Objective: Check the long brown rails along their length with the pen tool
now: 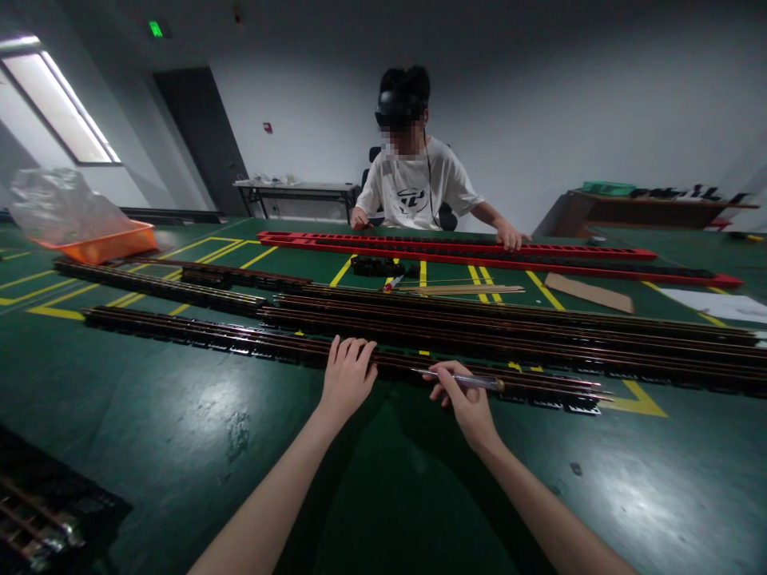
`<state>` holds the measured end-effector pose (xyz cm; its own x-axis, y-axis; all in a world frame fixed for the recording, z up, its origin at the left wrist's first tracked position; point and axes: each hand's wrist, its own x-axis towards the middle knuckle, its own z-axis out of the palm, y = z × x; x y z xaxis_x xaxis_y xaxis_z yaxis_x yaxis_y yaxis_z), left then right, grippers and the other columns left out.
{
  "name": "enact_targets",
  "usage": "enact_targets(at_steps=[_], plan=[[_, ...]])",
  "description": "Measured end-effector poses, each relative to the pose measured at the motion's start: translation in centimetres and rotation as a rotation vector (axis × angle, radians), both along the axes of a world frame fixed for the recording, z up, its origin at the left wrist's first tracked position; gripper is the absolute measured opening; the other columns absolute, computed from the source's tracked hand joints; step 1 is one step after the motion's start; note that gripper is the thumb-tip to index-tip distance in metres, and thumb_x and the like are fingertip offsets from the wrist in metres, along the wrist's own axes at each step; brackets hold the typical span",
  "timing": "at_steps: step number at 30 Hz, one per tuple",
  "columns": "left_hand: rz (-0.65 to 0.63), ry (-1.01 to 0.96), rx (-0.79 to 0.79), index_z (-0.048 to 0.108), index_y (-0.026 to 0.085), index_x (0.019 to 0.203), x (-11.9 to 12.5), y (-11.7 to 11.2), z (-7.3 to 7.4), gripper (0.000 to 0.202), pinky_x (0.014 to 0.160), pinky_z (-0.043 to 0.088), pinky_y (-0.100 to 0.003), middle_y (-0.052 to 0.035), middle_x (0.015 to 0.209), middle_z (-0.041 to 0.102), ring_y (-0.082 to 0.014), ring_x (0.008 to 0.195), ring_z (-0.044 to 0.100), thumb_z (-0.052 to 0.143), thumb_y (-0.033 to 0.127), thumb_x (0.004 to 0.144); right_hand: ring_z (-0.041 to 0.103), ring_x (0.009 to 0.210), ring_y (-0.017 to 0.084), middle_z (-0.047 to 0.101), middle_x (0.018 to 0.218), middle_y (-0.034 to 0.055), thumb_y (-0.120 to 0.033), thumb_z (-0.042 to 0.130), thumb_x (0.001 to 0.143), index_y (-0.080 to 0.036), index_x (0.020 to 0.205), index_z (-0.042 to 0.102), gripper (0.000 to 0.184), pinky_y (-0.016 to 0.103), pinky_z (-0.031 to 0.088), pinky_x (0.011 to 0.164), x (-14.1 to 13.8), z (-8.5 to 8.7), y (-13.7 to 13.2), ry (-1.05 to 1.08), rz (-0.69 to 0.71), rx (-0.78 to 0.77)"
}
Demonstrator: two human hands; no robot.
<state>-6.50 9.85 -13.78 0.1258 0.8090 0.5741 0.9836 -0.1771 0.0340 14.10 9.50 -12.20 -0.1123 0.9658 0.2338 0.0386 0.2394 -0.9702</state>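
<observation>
A long black rail with copper-coloured strips (240, 339) runs across the green table in front of me. My left hand (347, 375) grips it near its middle, fingers bent over the top and thumb on the near side. To the right, my right hand (464, 399) holds a slim screwdriver (479, 382) with a clear, purplish handle. Its thin shaft points left, and the tip is at the rail's strips; whether it touches them I cannot tell. Just behind lie several similar black rails (539, 339), side by side.
Opposite, a person in a white shirt (413, 184) has both hands at long red rails (479, 249). Small black parts (377, 266), thin wooden sticks (461, 289) and a cardboard strip (588, 292) lie between us. An orange basket (113, 242) with plastic bags stands at left.
</observation>
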Motion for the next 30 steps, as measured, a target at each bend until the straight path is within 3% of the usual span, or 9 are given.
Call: enact_targets(at_steps=[19,30], plan=[[0.04,0.006,-0.039,0.059,0.017,0.111,0.0,-0.2,0.42,0.038,0.109,0.025,-0.048,-0.0086,0.108,0.063,-0.024,0.108,0.052,0.039,0.006,0.08,0.057,0.055,0.012,0.068,0.08,0.0064,-0.047,0.053,0.083,-0.018,0.084,0.061,0.03,0.022,0.04,0.045,0.04,-0.18,0.06,-0.004,-0.008,-0.005],[0.046,0.015,-0.037,0.06,0.017,0.11,0.05,-0.2,0.48,0.038,0.108,0.027,-0.049,-0.008,0.107,0.063,-0.0242,0.107,0.054,0.038,0.006,0.081,0.058,0.054,0.013,0.069,0.078,0.0063,-0.05,0.054,0.081,-0.018,0.082,0.062,0.032,0.023,0.04,0.044,0.08,-0.01,0.04,-0.001,-0.015,-0.001]])
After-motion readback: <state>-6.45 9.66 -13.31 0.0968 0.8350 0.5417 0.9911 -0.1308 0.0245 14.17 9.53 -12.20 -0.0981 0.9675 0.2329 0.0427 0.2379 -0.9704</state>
